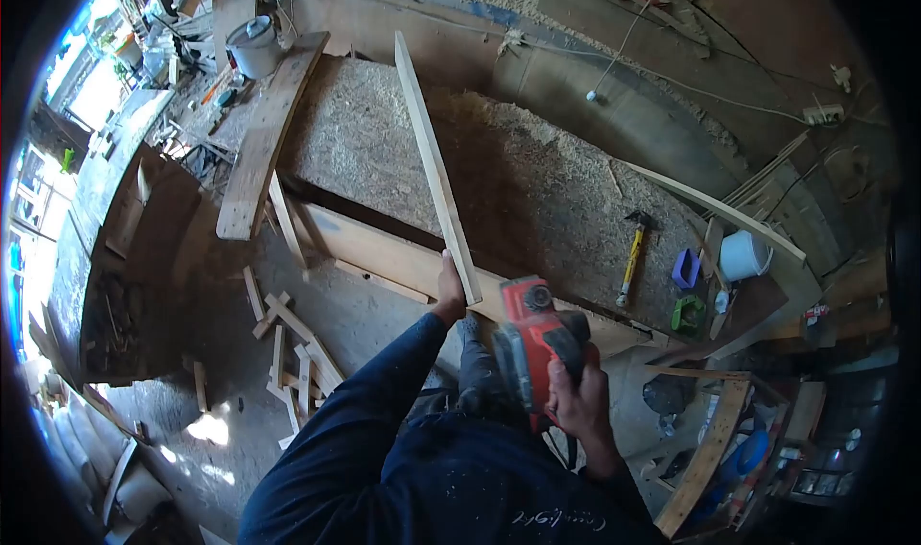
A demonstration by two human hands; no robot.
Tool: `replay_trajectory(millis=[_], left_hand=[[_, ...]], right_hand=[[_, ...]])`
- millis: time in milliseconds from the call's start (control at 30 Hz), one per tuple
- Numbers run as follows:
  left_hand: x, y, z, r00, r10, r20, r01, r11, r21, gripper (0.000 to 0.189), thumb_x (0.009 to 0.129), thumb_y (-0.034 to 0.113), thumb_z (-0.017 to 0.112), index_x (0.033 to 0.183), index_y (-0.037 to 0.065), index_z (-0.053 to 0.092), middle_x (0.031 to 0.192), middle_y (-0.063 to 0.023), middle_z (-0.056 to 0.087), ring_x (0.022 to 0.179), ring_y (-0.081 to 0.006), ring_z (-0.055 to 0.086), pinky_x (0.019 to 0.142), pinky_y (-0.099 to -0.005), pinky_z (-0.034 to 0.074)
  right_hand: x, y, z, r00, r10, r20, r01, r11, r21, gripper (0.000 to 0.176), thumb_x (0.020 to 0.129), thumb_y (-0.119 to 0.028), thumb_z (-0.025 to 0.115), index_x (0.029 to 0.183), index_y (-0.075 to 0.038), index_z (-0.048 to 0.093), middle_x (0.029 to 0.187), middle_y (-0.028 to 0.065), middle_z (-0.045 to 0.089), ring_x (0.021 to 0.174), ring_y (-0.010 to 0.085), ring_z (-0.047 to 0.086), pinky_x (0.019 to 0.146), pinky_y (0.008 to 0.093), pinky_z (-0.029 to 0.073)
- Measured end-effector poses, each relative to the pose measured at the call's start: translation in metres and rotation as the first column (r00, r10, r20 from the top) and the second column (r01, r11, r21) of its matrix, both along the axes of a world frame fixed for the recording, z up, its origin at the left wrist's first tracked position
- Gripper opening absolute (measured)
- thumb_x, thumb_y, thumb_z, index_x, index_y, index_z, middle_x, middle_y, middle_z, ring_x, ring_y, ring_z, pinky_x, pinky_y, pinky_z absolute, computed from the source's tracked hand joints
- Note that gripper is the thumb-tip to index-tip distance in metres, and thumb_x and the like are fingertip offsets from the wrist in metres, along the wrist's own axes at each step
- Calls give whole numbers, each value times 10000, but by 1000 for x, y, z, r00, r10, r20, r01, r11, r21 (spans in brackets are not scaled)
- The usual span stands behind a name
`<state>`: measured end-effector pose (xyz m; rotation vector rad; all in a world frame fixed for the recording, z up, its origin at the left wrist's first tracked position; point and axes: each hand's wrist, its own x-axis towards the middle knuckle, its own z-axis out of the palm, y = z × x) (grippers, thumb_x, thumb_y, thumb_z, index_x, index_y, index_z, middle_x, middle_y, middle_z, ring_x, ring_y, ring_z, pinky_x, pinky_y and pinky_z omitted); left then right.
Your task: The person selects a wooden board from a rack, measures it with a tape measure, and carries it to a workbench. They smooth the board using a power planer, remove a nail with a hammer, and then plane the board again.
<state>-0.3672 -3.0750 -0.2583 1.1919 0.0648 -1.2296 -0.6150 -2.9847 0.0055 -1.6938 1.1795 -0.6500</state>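
Observation:
My left hand [450, 288] is closed around the near end of a long pale wooden batten [429, 152]. The batten slants away from me across the workbench [355, 113], its far end reaching past the bench's back edge. My right hand [581, 393] grips the black rear handle of a red electric planer [528, 339], held in front of my body to the right of the batten's near end. A gap shows between the planer and the batten. The planer's underside is hidden from me.
A yellow-handled hammer [631, 262] lies on the bench's right side, near a purple holder [685, 268], a green holder [687, 313] and a white bucket [743, 255]. A wide plank [264, 152] crosses the left end. Offcuts [297, 329] litter the floor; shavings cover the bench.

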Motion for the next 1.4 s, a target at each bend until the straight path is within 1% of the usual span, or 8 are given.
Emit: replay_trajectory(millis=[33, 67, 333, 700, 867, 1033, 1100, 1400], left_hand=[[1, -5, -3, 999, 40, 1, -40, 999, -14, 663, 934, 786, 435, 903, 141, 583, 620, -26, 489, 479, -186, 530, 420, -348, 443], [4, -2, 8, 999, -29, 23, 27, 998, 59, 756, 1036, 685, 316, 1223, 25, 631, 958, -84, 652, 852, -202, 639, 790, -368, 535], [21, -4, -108, 963, -268, -1, 261, 939, -225, 576, 1078, 515, 392, 1277, 21, 611, 1100, -151, 707, 1015, -218, 697, 919, -363, 571], [7, 18, 51, 829, -428, -360, 41, 688, -724, 413, 1024, 155, 592, 1416, 42, 527, 1348, -171, 603, 1193, -246, 629, 1033, -388, 542], [15, 9, 47, 887, -80, 455, 269, 891, -365, 518, 987, 153, 664, 1465, 58, 488, 1394, -132, 573, 1243, -202, 584, 1058, -362, 494], [-4, 11, -48, 928, -183, 324, 196, 981, -6, 495, 1117, 353, 347, 1329, -28, 581, 1296, -216, 644, 1186, -273, 612, 1043, -398, 436], [11, 6, 27, 900, -179, 397, 140, 982, 127, 600, 1132, 401, 253, 1286, -80, 577, 1202, -236, 665, 1142, -280, 606, 1016, -384, 437], [18, 4, 23, 937, -174, 303, 158, 985, 76, 554, 1135, 404, 247, 1161, -23, 598, 994, -127, 654, 948, -211, 600, 885, -369, 484]], right_hand=[[9, -3, -4, 999, 50, 1, -50, 997, -52, 338, 1015, -328, 610, 1128, -26, 508, 673, 20, 575, 508, 99, 570, 465, 290, 485], [21, -6, -5, 995, 100, -7, -100, 989, -110, 348, 1008, -315, 617, 1156, -23, 502, 699, 25, 583, 518, 100, 578, 471, 289, 488], [71, -5, -11, 986, 113, -124, -129, 982, -135, 472, 999, -307, 631, 1291, 28, 472, 745, 106, 666, 588, 188, 683, 536, 340, 542], [154, -79, -13, 989, 106, -101, -122, 978, -171, 445, 996, -274, 631, 1252, 49, 464, 744, 126, 642, 536, 208, 668, 493, 344, 529], [225, -138, -9, 997, 45, -63, -62, 949, -309, 442, 991, -336, 638, 1163, 61, 547, 826, 200, 676, 661, 330, 708, 591, 422, 541], [292, -204, 0, 954, -69, -293, -4, 971, -239, 430, 977, -357, 645, 1083, 60, 640, 844, 284, 699, 836, 439, 723, 692, 475, 567], [319, -231, 2, 966, -58, -252, 5, 979, -205, 490, 974, -416, 626, 1013, 72, 655, 816, 309, 690, 818, 457, 718, 677, 496, 570], [458, -384, -11, 979, -79, -189, 13, 945, -327, 581, 956, -477, 601, 907, 96, 681, 827, 341, 684, 841, 506, 696, 748, 544, 563]])
